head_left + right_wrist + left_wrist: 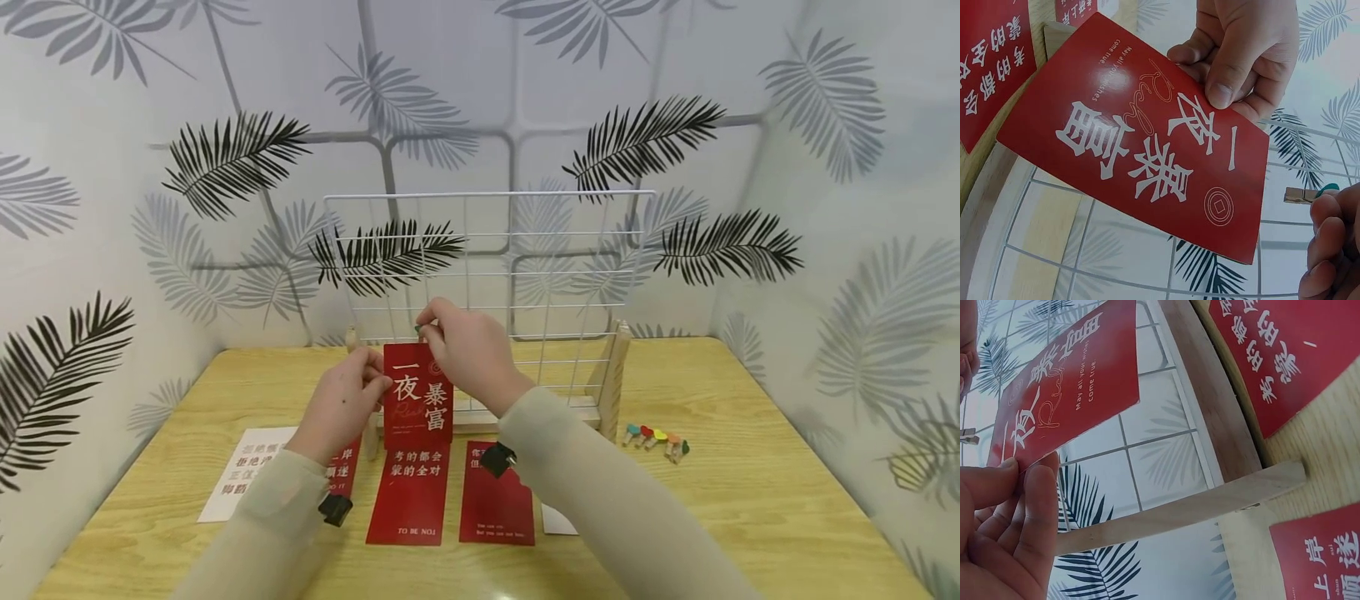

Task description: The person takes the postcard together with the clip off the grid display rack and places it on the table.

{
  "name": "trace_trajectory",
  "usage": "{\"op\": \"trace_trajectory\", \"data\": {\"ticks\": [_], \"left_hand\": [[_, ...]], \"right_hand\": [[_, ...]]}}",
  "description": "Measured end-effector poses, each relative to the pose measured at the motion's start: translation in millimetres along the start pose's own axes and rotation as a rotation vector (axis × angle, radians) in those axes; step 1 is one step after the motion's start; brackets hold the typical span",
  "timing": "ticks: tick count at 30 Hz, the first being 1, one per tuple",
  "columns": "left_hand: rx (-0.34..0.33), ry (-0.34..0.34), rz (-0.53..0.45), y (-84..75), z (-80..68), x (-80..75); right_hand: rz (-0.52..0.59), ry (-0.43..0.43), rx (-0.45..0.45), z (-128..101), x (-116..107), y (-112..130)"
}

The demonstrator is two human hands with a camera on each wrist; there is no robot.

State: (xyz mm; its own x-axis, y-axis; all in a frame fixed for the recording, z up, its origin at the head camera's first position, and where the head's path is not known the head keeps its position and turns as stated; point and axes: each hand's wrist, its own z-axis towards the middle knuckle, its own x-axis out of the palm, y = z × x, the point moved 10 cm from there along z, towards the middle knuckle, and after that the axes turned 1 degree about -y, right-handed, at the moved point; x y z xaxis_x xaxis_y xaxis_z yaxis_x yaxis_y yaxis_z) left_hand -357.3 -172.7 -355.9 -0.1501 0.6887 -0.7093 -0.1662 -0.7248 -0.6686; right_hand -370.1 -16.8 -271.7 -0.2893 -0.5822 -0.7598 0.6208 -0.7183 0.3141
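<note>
A red card (417,396) with white lettering is pinched at its left edge by my left hand (347,398), thumb on the front face. It stands upright before a white wire grid (487,275) set in a wooden base. Just above the card's top edge, my right hand (472,346) pinches a small wooden clothespin (1299,195) with a green end. In the right wrist view the clothespin is apart from the card (1147,137). The left wrist view shows my left thumb and fingers (1038,506) on the card's edge.
On the wooden table (720,500) in front lie more red cards, among them one (408,500) below the held card and another (497,500) to its right. A white card (243,467) lies at left. Several coloured clothespins (656,437) sit right of the stand.
</note>
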Motion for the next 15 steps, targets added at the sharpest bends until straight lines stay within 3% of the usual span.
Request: {"op": "trace_trajectory", "data": {"ticks": [15], "left_hand": [[0.042, -0.009, 0.005, -6.0, -3.2, -6.7]], "right_hand": [[0.071, 0.021, 0.063, -8, -11, -13]]}}
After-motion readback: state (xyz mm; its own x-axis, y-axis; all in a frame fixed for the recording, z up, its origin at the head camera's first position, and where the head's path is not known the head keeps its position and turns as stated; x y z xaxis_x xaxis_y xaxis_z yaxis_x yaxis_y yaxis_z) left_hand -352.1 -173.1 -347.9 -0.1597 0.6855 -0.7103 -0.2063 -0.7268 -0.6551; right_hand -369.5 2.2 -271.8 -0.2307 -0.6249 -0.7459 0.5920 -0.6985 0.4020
